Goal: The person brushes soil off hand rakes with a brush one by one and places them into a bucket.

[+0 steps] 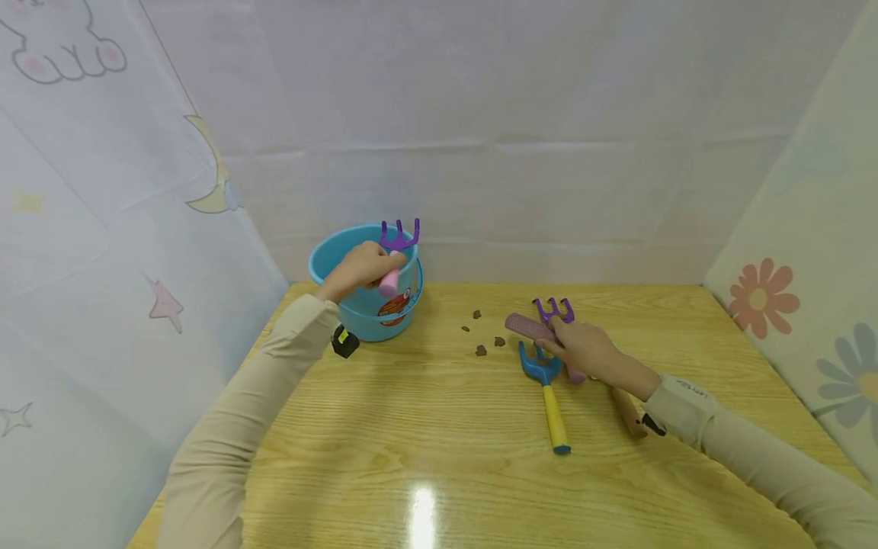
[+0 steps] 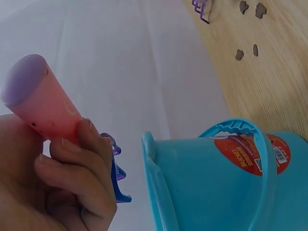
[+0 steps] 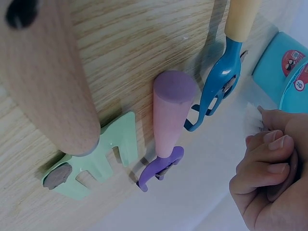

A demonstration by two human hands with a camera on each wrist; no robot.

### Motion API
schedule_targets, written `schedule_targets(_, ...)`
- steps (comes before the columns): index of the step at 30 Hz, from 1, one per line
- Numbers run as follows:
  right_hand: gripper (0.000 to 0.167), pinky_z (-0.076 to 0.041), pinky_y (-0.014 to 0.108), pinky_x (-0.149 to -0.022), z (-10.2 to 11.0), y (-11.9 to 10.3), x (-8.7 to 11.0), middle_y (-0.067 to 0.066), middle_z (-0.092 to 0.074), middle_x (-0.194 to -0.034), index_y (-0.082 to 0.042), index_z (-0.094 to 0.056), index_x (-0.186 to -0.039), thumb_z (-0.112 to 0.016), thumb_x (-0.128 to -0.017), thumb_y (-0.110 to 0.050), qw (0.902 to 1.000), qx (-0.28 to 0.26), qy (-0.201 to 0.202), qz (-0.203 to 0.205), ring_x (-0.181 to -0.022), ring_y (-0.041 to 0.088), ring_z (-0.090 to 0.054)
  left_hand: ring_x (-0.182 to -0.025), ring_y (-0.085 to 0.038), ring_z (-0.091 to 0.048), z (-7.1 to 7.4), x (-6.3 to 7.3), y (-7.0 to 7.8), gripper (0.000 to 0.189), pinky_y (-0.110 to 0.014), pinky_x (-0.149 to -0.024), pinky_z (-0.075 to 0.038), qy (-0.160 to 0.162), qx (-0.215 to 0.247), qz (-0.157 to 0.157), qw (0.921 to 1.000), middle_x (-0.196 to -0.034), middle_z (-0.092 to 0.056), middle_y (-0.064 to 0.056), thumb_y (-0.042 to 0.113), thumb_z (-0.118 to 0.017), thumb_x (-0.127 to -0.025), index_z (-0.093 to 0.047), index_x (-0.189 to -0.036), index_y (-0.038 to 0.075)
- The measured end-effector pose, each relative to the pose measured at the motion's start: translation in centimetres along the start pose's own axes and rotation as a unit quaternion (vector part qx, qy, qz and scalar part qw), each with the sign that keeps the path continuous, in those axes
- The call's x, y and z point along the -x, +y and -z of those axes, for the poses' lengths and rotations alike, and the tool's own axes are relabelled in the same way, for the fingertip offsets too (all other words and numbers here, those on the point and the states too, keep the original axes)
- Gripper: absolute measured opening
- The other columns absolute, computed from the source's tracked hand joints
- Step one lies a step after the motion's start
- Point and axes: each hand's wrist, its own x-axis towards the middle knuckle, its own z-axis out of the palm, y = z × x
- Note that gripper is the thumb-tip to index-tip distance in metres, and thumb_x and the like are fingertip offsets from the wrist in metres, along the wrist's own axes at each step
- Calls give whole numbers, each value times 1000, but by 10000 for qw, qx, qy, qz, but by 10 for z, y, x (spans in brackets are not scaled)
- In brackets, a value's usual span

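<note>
With my left hand (image 1: 362,268) clamped on its pink, rounded handle, I hold a purple 3-pronged toy rake (image 1: 389,284) above the rim of a light-blue plastic bucket (image 1: 363,328), which stands at the far left of a table of pale, grained wood (image 1: 439,427). My right hand (image 1: 584,352), on the right, is clamped on an oblong, brownish-pink thing with a dotted surface (image 1: 527,326); its exposed end points left. Beneath this hand lies a 2nd purple rake with a pink handle (image 3: 172,115), prongs to the far side, and just left of it a blue rake with a yellow handle (image 1: 555,419) pointing near. Right of both is a pale-green, flat-toothed rake with a brown wooden handle (image 3: 122,139). Between bucket and tools, 4 small, flat, brown flakes (image 1: 481,351) lie scattered.
</note>
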Motion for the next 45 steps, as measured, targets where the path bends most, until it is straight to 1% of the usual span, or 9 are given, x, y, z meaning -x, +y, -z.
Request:
schedule_targets(7, 29, -23, 20, -40, -4, 3, -1, -6, -35, -51, -8, -47, -80, -67, -96, -24, 9999, 91, 31, -32, -39, 5, -30, -43, -8, -33, 6, -2, -12, 36, -24, -44, -28, -21, 424, -44, 9991, -52, -43, 3, 33, -56, -92, -48, -63, 12)
schedule_targets(13, 29, -23, 20, -40, -5, 5, -1, -6, -36, -51, -8, -47, -81, -66, -96, -24, 10000, 43, 15, -47, -40, 5, -31, -42, -9, -31, 7, -5, -20, 38, -24, -43, -27, 49, 522, 88, 9986, -49, -40, 4, 32, -56, -92, -46, -61, 13)
schedule_targets(18, 30, -23, 20, -40, -4, 4, 0, -6, -35, -51, -8, -46, -80, -67, -96, -23, 10000, 51, 43, -39, -40, 5, -30, -42, -10, -30, 7, -8, -24, 40, -25, -43, -25, 24, 551, 244, 9982, -48, -37, 3, 31, -56, -92, -43, -58, 14)
schedule_targets(23, 29, -24, 20, -40, -4, 3, 0, -6, -36, -52, -8, -47, -81, -67, -96, -23, 10000, -6, 48, -49, -40, 6, -32, -43, -10, -31, 7, -11, -27, 37, -25, -44, -26, 9, 774, 396, 9962, -49, -38, 3, 29, -57, -92, -47, -60, 13)
schedule_targets(28, 30, -23, 19, -40, -3, 2, 1, -6, -35, -51, -8, -47, -80, -69, -94, -22, 9998, 78, 158, 41, -39, 5, -31, -43, -9, -31, 8, -15, -31, 36, -25, -44, -27, -24, 1019, 369, 9941, -49, -39, 3, 26, -57, -94, -49, -61, 13)
schedule_targets(31, 30, -23, 19, -40, -3, 2, 1, -6, -34, -52, -8, -46, -79, -69, -94, -21, 9997, 118, 187, 84, -40, 5, -30, -42, -9, -31, 9, -18, -35, 37, -25, -44, -28, -16, 1065, 379, 9936, -48, -39, 3, 25, -57, -94, -48, -60, 13)
schedule_targets(38, 27, -22, 20, -41, -1, 2, 1, -6, -34, -52, -8, -48, -81, -68, -95, -21, 9999, -23, 139, -41, -41, 5, -29, -41, -10, -30, 10, -23, -39, 38, -26, -44, -28, 173, 978, 400, 9943, -48, -39, 2, 23, -58, -92, -45, -57, 14)
schedule_targets(42, 29, -22, 20, -41, -2, 1, 2, -7, -33, -52, -8, -47, -81, -67, -96, -22, 9999, 27, 141, 45, -41, 5, -28, -41, -10, -29, 10, -25, -39, 38, -25, -44, -27, 245, 994, 487, 9936, -47, -37, 2, 22, -58, -91, -42, -57, 14)
schedule_targets(45, 29, -21, 20, -40, -2, 0, 2, -7, -33, -51, -9, -46, -80, -67, -96, -21, 9997, 32, 192, 117, -40, 5, -28, -42, -10, -30, 10, -25, -40, 36, -25, -44, -28, 296, 1005, 557, 9929, -49, -37, 3, 23, -57, -91, -42, -60, 14)
